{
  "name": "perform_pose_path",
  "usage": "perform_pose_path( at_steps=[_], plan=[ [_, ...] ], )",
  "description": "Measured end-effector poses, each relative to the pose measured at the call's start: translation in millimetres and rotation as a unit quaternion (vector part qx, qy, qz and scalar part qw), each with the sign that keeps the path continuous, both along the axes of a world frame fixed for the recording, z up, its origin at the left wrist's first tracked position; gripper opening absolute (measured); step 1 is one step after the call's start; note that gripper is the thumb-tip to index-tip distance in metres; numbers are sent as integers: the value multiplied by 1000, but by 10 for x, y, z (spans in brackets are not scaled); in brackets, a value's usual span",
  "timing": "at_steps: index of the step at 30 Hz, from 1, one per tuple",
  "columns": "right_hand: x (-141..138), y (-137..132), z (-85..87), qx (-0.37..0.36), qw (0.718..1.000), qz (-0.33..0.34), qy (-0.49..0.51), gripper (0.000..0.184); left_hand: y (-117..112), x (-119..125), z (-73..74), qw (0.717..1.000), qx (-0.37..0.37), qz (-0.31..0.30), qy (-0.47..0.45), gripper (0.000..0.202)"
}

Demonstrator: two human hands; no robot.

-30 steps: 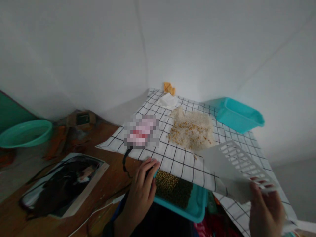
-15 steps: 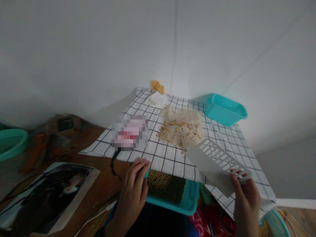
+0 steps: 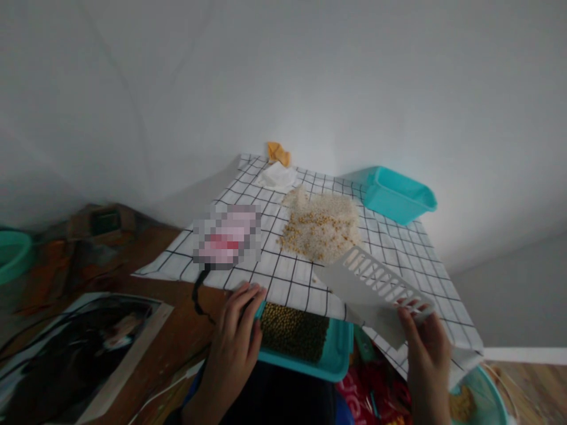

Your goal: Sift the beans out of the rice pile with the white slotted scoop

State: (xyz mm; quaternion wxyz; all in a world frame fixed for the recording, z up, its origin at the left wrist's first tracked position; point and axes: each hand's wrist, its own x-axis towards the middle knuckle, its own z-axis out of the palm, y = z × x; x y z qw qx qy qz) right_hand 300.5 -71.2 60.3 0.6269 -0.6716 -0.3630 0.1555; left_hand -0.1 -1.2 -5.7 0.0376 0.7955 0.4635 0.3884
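Person's R hand [image 3: 425, 342] pinches grey slotted board [image 3: 354, 289] over checked cloth [image 3: 270, 268], nr grain pile [image 3: 339, 211]; L hand [image 3: 234, 333], grip unclear, is at blue tray [image 3: 340, 351] w/ yellow beans [image 3: 280, 321] + dk-green ones [image 3: 310, 341]; R basin [image 3: 494, 392] has yellowish stuff [image 3: 463, 404].

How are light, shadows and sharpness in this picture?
Head view: dim light, brighter on the wall above the checked cloth; head view: soft shadow beside the blue tub; head view: dark beans blurring together, coarse blocks covering the pink object.
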Motion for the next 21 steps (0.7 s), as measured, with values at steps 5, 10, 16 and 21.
perform_pose_path(
  at_steps=[5, 10, 16, 21],
  plan=[
    [-45, 100, -33, -18, 999, 37, -1, 29, -11, -3, 8, 1000, -4, -3, 6, 57],
    [1, 73, 0, -26, 998, 59, 15, 30, 0, -2, 16, 1000, 0, -5, 9, 57],
    [63, 1, 42, -1, 1000, 0, 23, 26, 6, 0, 0, 1000, -7, -3, 0, 60],
    [49, 55, 9, 1, 1000, -14, 27, 29, -12, 4, -8, 1000, -7, -4, -6, 63]
  ],
)
